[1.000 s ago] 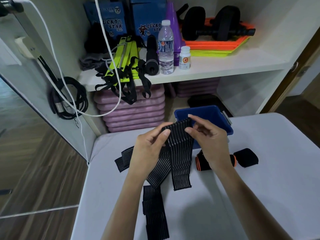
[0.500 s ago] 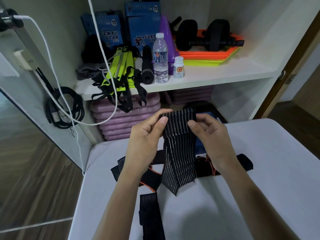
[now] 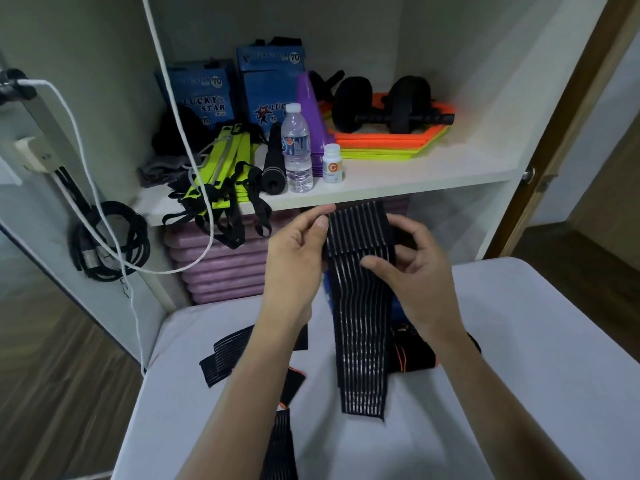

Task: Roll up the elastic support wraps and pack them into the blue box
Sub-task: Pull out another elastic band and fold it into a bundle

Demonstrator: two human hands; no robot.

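Striped wrap (image 3: pixel 360 306) held up above counter (image 3: pixel 519 341), top end folded over, long axis hanging straight down. Left hand (image 3: pixel 298 258) pinches top left edge; right hand (image 3: pixel 412 268) grips fold. Blue box (image 3: pixel 398 306) mostly hidden just behind wrap.

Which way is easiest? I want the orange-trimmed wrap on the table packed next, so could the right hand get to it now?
Probably not yet: the right hand and left hand both grip the striped wrap, whose tail hangs beside the orange-trimmed wrap.

Two bare forearms, no sleeves in view; left hand (image 3: pixel 294 258) and right hand (image 3: pixel 415 268) ungloved, no rings or watch.
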